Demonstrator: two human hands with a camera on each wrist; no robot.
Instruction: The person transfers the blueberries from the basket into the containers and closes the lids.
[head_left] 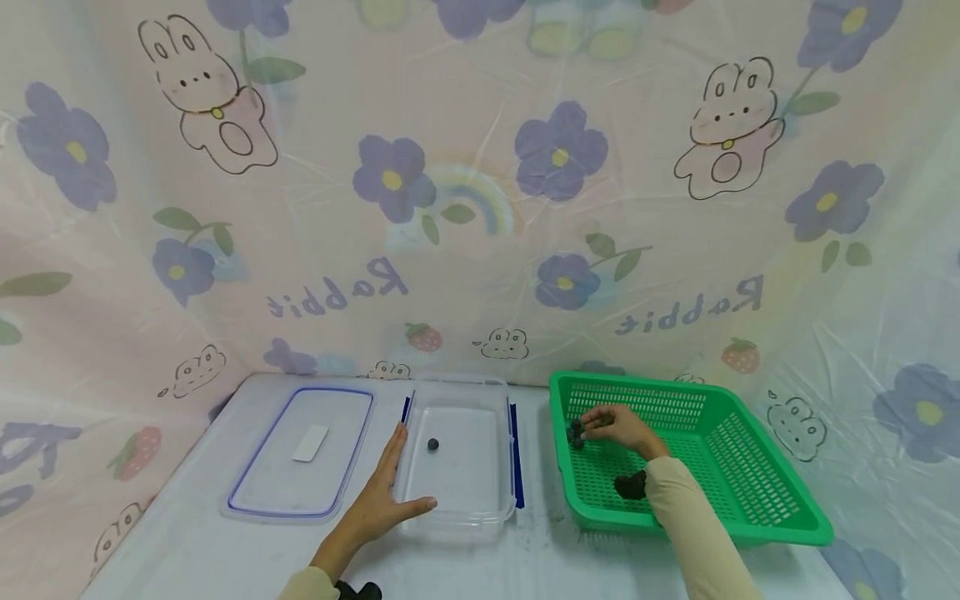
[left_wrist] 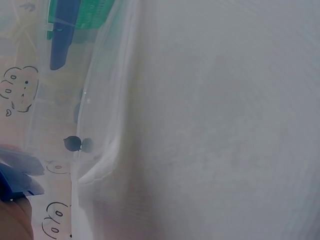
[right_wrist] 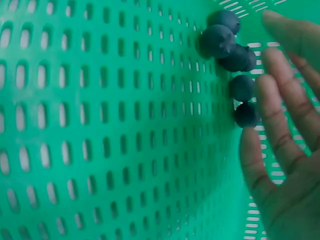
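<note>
Several blueberries (right_wrist: 243, 88) lie bunched along the left wall of a green plastic basket (head_left: 765, 533). My right hand (head_left: 618, 427) reaches into that basket, its fingers extended beside the berries; in the right wrist view the fingertips (right_wrist: 248, 137) are right at the lowest one, with nothing gripped. A single blueberry (head_left: 432, 445) sits inside a clear plastic container (head_left: 468, 483). Along the container's left side lies my left hand (head_left: 375, 500), fingers straight and thumb spread toward the near left corner. The left wrist view catches a bit of this hand (left_wrist: 15, 220) by a blue clip.
Left of the container, a clear lid (head_left: 270, 479) with a blue seal lies flat, a white rectangle (head_left: 311, 443) at its middle. A blue clip (head_left: 517, 458) hangs along the container's right side. White cloth (head_left: 427, 575) covers the table; a printed curtain (head_left: 465, 275) rises behind.
</note>
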